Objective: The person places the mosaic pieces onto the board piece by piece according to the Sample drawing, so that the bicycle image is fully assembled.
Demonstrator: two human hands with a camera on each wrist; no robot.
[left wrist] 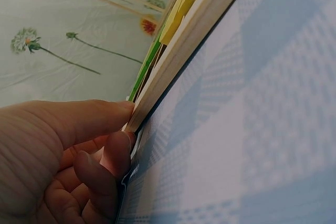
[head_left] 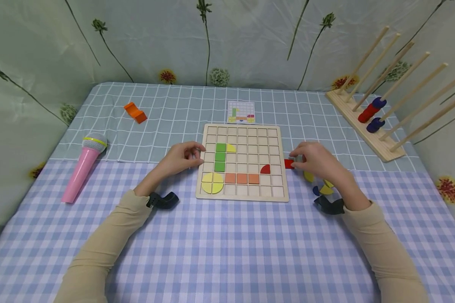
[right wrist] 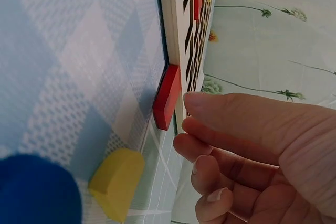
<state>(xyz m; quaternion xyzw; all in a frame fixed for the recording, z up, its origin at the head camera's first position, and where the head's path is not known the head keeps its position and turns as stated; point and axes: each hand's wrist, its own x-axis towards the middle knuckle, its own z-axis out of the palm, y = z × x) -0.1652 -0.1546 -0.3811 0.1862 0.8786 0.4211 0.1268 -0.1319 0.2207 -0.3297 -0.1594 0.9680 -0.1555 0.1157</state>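
A wooden grid board lies on the cloth in front of me, with colored tiles in its cells. My left hand holds its left edge; the left wrist view has the thumb against the rim and curled fingers just below. My right hand hovers at the right side, fingers loosely bent and nothing between them. Under its fingertips a red square tile lies on the cloth against the board. On the board are green squares, orange squares, a yellow circle of quarters and a red quarter.
Yellow pieces and a blue piece lie by the right wrist. Behind the board is a pattern card. A pink microphone and an orange block are left; a peg rack with rings stands right.
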